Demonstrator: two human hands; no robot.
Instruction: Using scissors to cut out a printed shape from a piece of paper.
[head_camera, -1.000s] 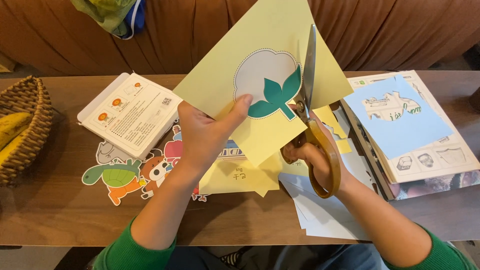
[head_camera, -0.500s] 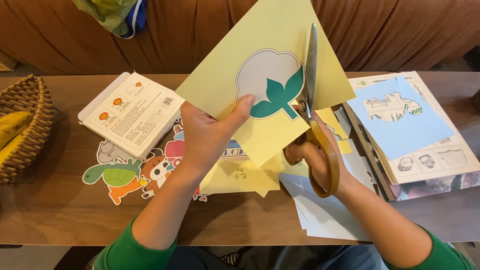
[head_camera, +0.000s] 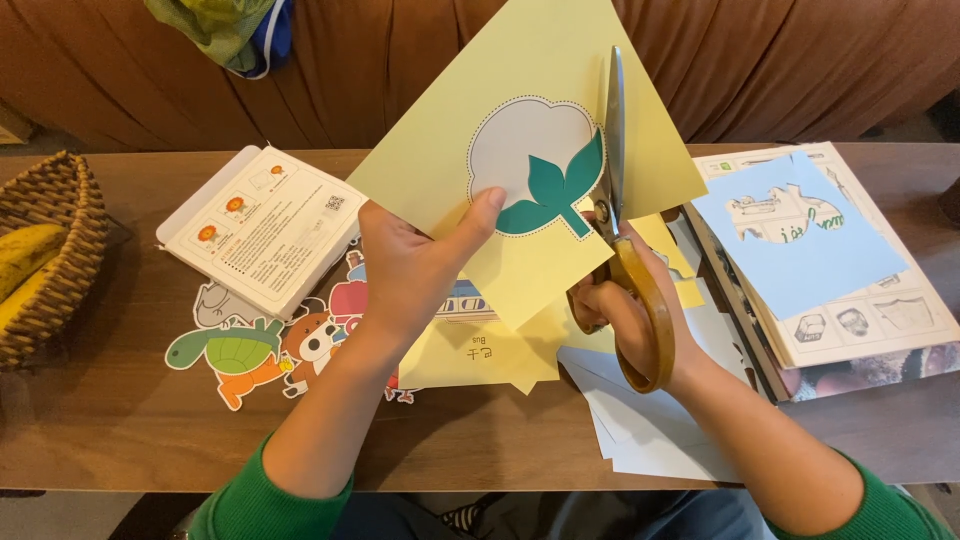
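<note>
Head view: your left hand (head_camera: 415, 265) pinches the yellow sheet (head_camera: 540, 150) aloft; your right hand (head_camera: 625, 310) clenches the scissors (head_camera: 625, 230), mid-cut beside the flower picture (head_camera: 535, 165) (next, likely follow its dotted outline).

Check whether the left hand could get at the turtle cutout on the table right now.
Probably not at once: the left hand is holding up the yellow sheet. The turtle cutout lies uncovered just beside its forearm.

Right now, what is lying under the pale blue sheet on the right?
The pale blue sheet lies on a stack of printed activity pages, whose small pictures show along the lower edge. Whatever is printed directly beneath the sheet is covered.
</note>
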